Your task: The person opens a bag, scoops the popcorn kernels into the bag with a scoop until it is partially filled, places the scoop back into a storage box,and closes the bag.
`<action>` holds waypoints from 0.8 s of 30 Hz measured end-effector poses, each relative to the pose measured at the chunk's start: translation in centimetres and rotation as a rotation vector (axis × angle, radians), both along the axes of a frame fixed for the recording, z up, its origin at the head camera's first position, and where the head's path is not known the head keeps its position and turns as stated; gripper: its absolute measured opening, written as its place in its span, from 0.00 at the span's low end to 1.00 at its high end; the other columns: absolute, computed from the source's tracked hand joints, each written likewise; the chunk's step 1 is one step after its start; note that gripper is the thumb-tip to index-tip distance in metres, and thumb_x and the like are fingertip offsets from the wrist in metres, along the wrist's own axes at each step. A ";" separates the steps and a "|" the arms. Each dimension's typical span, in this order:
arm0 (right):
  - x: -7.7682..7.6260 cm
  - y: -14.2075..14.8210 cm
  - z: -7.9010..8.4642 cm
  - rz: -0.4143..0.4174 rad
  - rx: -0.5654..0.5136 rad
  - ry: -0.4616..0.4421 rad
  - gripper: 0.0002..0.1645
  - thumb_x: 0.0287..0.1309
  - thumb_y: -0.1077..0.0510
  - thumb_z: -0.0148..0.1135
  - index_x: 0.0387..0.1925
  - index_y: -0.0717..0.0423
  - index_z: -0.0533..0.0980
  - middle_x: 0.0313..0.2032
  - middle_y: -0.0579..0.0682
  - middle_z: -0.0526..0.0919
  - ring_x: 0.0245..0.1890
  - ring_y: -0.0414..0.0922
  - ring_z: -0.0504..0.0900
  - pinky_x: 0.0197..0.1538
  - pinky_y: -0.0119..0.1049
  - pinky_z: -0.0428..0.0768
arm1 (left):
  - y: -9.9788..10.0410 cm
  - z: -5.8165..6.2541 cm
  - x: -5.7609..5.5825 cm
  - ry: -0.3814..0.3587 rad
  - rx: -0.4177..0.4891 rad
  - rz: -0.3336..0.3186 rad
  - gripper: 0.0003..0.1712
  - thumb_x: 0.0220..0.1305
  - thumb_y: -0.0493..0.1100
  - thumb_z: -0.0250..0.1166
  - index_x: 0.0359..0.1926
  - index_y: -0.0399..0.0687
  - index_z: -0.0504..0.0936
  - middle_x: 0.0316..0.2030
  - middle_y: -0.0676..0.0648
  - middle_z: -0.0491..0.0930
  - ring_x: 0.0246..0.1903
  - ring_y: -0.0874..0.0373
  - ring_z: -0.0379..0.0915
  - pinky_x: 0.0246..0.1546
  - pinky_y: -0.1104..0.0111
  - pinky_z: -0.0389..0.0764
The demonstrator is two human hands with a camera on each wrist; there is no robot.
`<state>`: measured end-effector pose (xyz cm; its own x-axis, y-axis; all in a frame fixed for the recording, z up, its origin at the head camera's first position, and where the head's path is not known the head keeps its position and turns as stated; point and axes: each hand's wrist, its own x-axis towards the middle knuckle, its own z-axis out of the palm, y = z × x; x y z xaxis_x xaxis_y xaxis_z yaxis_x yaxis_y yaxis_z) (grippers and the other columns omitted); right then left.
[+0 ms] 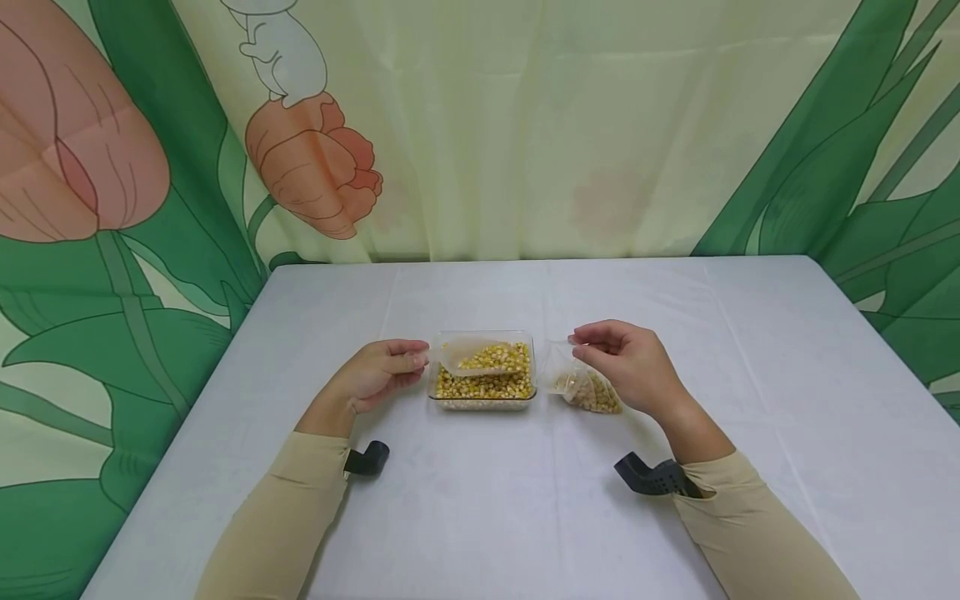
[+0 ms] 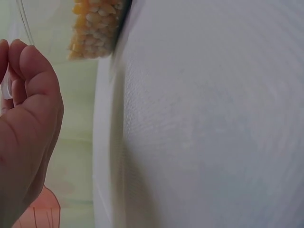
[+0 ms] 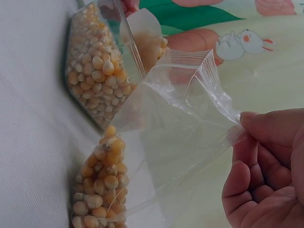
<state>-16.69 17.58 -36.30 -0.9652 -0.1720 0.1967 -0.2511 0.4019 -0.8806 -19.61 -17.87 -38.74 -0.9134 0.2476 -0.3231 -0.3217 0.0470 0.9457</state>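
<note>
My left hand (image 1: 386, 373) pinches the end of a translucent scoop (image 1: 452, 358) from the left. Corn kernels (image 1: 495, 357) fill the scoop's right part, and it is held over a clear glass container (image 1: 487, 405). More yellow kernels fill that container. To the right, my right hand (image 1: 628, 360) pinches the top edge of a clear zip bag (image 1: 558, 363) between thumb and fingers. The bag's mouth (image 3: 185, 64) gapes toward the container, and kernels (image 3: 97, 190) lie in its bottom, low at the tabletop. In the left wrist view the scoop's bowl is out of frame.
A white cloth covers the table (image 1: 480, 500), whose far edge meets a printed curtain (image 1: 525, 125) with flowers and leaves. Black wrist mounts (image 1: 367, 458) stick out from both beige sleeves (image 1: 288, 508).
</note>
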 end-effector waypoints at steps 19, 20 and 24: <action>0.1 0.0 0.0 -0.004 0.009 0.002 0.13 0.62 0.66 0.67 0.48 0.67 0.81 0.45 0.59 0.86 0.41 0.41 0.83 0.43 0.25 0.80 | 0.1 0.2 0.2 -0.011 0.105 0.017 0.23 0.73 0.29 0.55 0.64 0.22 0.65 0.35 0.49 0.79 0.34 0.62 0.76 0.39 0.74 0.80; 0.1 0.0 0.0 -0.004 0.007 0.001 0.13 0.62 0.66 0.67 0.48 0.67 0.81 0.45 0.59 0.86 0.41 0.41 0.83 0.43 0.25 0.80 | 0.1 0.2 0.2 -0.009 0.110 0.013 0.23 0.73 0.29 0.55 0.64 0.22 0.65 0.35 0.49 0.78 0.34 0.62 0.76 0.39 0.74 0.80; 0.1 0.0 0.0 -0.002 0.004 -0.001 0.13 0.62 0.66 0.67 0.48 0.67 0.81 0.45 0.59 0.86 0.41 0.41 0.83 0.44 0.25 0.80 | 0.4 0.5 0.4 0.008 0.117 -0.001 0.24 0.73 0.30 0.55 0.65 0.21 0.64 0.36 0.49 0.78 0.35 0.61 0.76 0.40 0.73 0.79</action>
